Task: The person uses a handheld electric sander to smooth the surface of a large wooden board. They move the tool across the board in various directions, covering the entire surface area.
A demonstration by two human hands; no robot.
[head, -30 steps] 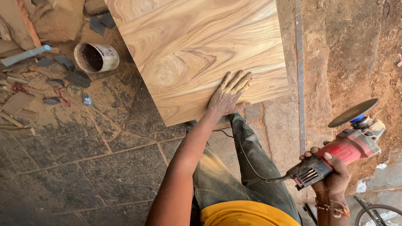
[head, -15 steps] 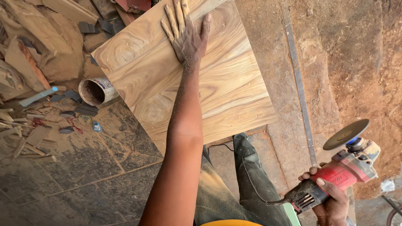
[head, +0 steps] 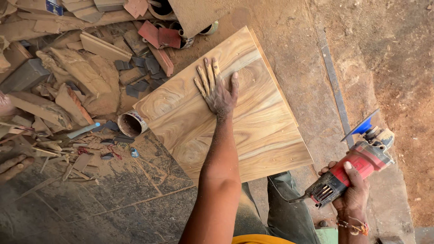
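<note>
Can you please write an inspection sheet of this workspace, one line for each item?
Surface: dusty stone paving, with bare earth at the right side.
Job's things: wood-grain slab lies flat on the ground; red angle grinder is held away from it, disc up.
Clutter: broken tile pieces, an open tin can touching the slab's left edge, a blue-handled tool and small scraps.
Grippers: left hand lies flat on the slab, fingers spread; right hand grips the grinder body.
Cables: a dark cord leaves the grinder's rear end; the rest is hidden.
Surroundings: metal strip set in the ground; another person's fingers at the left edge.
</note>
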